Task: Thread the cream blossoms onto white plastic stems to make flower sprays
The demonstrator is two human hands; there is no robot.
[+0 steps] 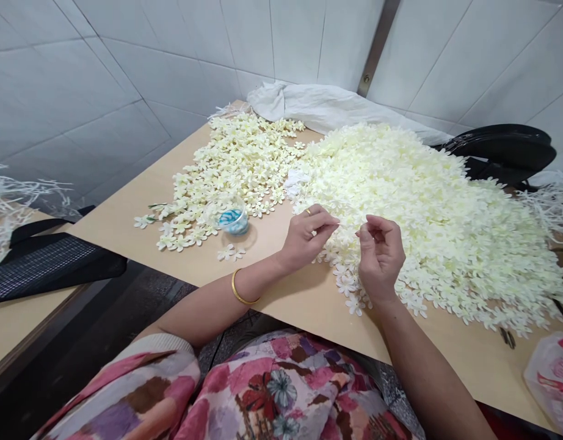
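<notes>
My left hand point(306, 237) is held over the table with thumb and fingertips pinched together. A short way to its right, my right hand point(381, 256) is pinched too, fingers curled in. Whatever either hand holds is too small to make out. Just behind both lies a big heap of pale cream artificial flowers point(428, 214), with a few loose blossoms near my right wrist. A second heap of small yellowish flowers point(240, 159) spreads to the left. In front of it stands a clear cup point(236, 221) with something blue and white inside, beside two loose white blossoms point(231, 252).
A white cloth point(327, 107) lies along the tiled wall at the back. Black rounded objects point(505, 150) sit at the back right. A printed plastic bag point(554, 379) lies at the right edge, near small dark tools point(507, 337). To the left, a black mesh bag point(57, 263) rests on another table.
</notes>
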